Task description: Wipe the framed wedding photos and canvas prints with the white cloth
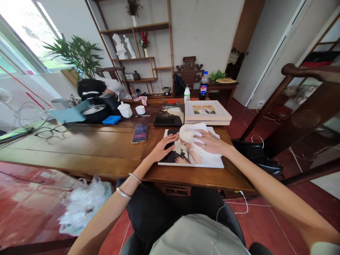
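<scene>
A photo panel with white edges lies flat on the wooden table, showing a close-up of people in a printed picture. My left hand rests on its left part, fingers stretched out and holding nothing. Over the panel's right part, my right hand grips a bunched white cloth and presses it on the surface. The cloth hides the upper right of the picture. Just behind the panel are a dark picture panel and a stack of light-framed pictures.
On the wooden table are a phone, a blue box, a white teapot, a white cup, orange scissors, a white bottle and a cola bottle. A bag-lined bin stands at the lower left.
</scene>
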Demonstrator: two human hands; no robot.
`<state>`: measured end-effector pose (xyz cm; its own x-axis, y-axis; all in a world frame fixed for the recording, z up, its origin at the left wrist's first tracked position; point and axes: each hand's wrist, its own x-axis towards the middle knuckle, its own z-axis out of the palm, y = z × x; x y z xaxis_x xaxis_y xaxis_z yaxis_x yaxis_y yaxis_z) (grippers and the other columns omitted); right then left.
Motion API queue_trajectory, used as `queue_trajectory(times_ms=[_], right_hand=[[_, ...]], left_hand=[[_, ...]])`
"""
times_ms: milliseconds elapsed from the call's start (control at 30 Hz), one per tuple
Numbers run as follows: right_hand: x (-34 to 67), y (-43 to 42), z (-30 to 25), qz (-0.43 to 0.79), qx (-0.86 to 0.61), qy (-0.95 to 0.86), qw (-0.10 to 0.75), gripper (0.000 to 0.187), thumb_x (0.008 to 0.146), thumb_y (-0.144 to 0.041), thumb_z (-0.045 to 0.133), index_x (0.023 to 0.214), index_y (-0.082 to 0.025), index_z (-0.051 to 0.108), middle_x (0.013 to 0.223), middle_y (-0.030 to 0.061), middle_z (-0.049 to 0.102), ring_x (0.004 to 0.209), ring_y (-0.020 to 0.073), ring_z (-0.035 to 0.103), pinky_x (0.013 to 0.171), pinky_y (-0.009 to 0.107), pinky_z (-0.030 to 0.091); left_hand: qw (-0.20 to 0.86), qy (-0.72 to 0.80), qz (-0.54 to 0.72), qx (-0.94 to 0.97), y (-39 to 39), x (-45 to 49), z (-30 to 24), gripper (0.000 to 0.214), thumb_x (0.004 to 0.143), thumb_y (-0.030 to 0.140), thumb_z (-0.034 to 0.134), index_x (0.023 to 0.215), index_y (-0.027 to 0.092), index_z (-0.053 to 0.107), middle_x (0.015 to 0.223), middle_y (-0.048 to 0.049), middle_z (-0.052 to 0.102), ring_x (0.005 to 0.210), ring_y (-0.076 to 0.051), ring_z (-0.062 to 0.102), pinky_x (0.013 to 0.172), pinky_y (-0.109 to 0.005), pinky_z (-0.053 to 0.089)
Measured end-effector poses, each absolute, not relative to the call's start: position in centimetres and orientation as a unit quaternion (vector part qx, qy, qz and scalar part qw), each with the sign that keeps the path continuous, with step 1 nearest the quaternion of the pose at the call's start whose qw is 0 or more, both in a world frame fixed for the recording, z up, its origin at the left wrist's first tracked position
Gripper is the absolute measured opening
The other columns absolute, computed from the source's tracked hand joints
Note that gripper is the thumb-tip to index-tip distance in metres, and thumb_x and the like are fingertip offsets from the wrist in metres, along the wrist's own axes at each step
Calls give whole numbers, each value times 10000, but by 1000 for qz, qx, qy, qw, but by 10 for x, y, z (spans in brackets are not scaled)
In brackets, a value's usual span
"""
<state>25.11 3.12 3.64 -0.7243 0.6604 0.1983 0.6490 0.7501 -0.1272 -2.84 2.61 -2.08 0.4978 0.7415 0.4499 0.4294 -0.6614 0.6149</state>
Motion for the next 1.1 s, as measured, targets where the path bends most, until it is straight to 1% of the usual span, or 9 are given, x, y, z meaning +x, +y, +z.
queue_trajectory(times_ms=[167,233,300,367,467,600,767,933,1100], right_hand=[[251,-37,41,30,-289,-951,103,266,907,-242,445,1101,-247,628,1356,91,489,1344,274,285,1046,554,271],[251,-60,42,34,-277,-955,100,265,872,-207,481,1090,-237,630,1399,98,446,1356,288,261,1055,587,235],[251,-70,42,41,-278,-955,95,261,866,-216,492,1086,-223,631,1418,119,419,1357,296,263,1052,593,239],[251,-62,43,44,-284,-954,91,265,894,-245,465,1105,-224,625,1399,122,441,1352,279,278,1057,561,260],[251,-24,43,43,-302,-947,98,314,942,-320,393,1180,-259,588,1379,88,465,1327,253,327,1053,499,301],[251,36,41,46,-371,-922,104,394,957,-413,317,1220,-253,563,1359,90,480,1257,281,419,1004,481,363],[254,58,36,36,-401,-908,112,416,955,-436,300,1236,-252,546,1359,96,475,1262,292,418,998,479,370],[255,6,40,28,-338,-935,105,320,937,-361,396,1120,-225,620,1398,117,441,1326,288,330,1001,514,354],[254,-62,43,35,-273,-958,85,203,872,-228,491,986,-213,658,1446,106,394,1373,292,234,1054,592,225]], left_hand=[[208,362,351,838,26,-28,-20,412,896,374,506,1285,241,529,1389,-73,489,1354,-246,344,1126,-493,256],[204,363,347,840,26,-27,-20,411,897,375,503,1288,252,527,1391,-66,487,1352,-245,348,1126,-494,257],[201,359,345,844,26,-27,-19,407,898,371,500,1289,261,526,1385,-60,495,1353,-243,348,1127,-495,257],[200,353,343,847,26,-28,-19,408,900,364,497,1293,260,521,1383,-59,497,1356,-242,343,1128,-497,257],[201,349,344,848,27,-29,-20,412,899,358,499,1296,248,517,1399,-67,479,1358,-243,338,1127,-496,260],[208,338,350,849,29,-31,-22,403,902,351,497,1290,241,521,1402,-74,473,1364,-239,328,1127,-495,255],[216,341,357,842,28,-30,-22,392,899,354,505,1278,257,532,1381,-71,497,1359,-244,338,1120,-512,257],[215,349,360,838,28,-28,-22,398,895,360,510,1280,258,533,1386,-65,493,1357,-248,341,1123,-500,259],[205,354,351,842,28,-29,-21,411,897,349,505,1293,240,523,1391,-71,487,1355,-243,342,1129,-487,258]])
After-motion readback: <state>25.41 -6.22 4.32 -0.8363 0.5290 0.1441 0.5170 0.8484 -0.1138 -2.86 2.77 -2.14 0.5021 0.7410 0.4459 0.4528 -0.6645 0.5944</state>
